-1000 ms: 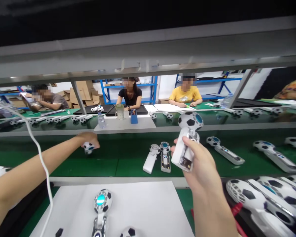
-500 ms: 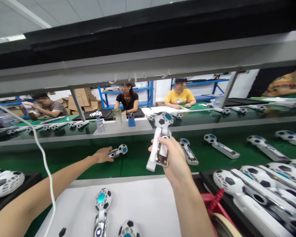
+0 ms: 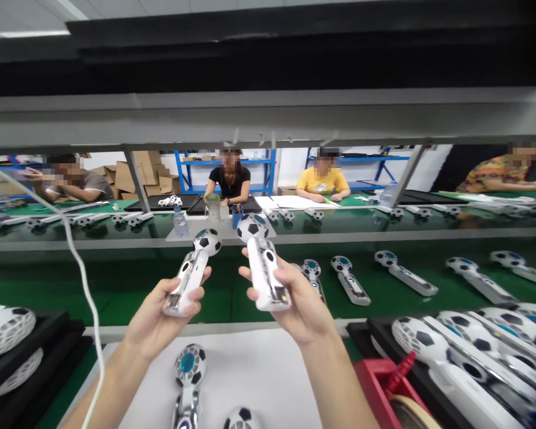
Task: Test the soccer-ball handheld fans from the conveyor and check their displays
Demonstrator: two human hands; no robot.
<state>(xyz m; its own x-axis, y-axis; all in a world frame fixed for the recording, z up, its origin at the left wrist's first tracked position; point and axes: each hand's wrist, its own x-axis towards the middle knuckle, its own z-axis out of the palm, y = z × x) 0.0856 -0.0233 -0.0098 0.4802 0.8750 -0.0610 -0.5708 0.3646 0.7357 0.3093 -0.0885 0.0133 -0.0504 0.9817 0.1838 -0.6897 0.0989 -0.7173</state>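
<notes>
My left hand [image 3: 149, 319] is closed around the handle of a white handheld fan [image 3: 188, 283], whose soccer-ball head [image 3: 207, 242] points up and away. My right hand [image 3: 304, 307] grips a second such fan [image 3: 263, 271] by its handle, thumb on the side where dark inner parts show. Both are held up side by side, apart from each other, above the near edge of the green conveyor [image 3: 223, 301]. Below them, another fan [image 3: 190, 372] with a blue disc in its head lies on a white sheet [image 3: 268, 369]. One more soccer-ball head [image 3: 242, 419] is cut off by the bottom edge.
Several fans lie along the conveyor to the right, including one fan [image 3: 351, 280]. Black trays of fans flank the sheet, beside a red bin [image 3: 375, 381]. A white cable [image 3: 83, 280] hangs at left. Co-workers sit opposite, one in a yellow shirt [image 3: 324, 180]. An overhead shelf [image 3: 268, 122] crosses above.
My left hand has lifted its fan off the conveyor and brought it nearer, beside the other. My right hand has turned its fan and moved it slightly left.
</notes>
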